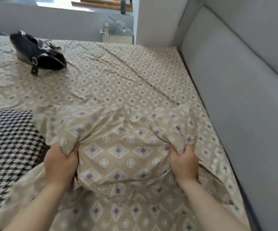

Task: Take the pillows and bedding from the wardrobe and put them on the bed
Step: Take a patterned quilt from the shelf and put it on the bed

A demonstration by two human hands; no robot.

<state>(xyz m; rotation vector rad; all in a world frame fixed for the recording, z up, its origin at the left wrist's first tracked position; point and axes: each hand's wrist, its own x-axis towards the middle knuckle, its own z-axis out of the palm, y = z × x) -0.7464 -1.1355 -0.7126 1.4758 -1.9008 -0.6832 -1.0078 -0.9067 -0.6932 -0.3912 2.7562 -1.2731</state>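
A pillow (123, 147) in a beige case with purple diamonds and white rings lies on the bed (118, 77), whose sheet has the same pattern. My left hand (60, 164) grips the pillow's left side, fabric bunched between its fingers. My right hand (184, 164) grips its right side the same way. The pillow sits close to the grey padded headboard (235, 90) on the right. The wardrobe is out of view.
A black-and-white houndstooth cushion or blanket (8, 147) lies at the left, touching the pillow. A shiny black handbag (38, 52) rests on the far left of the bed. A small glass-topped nightstand (118, 35) stands beyond the bed by a white wall.
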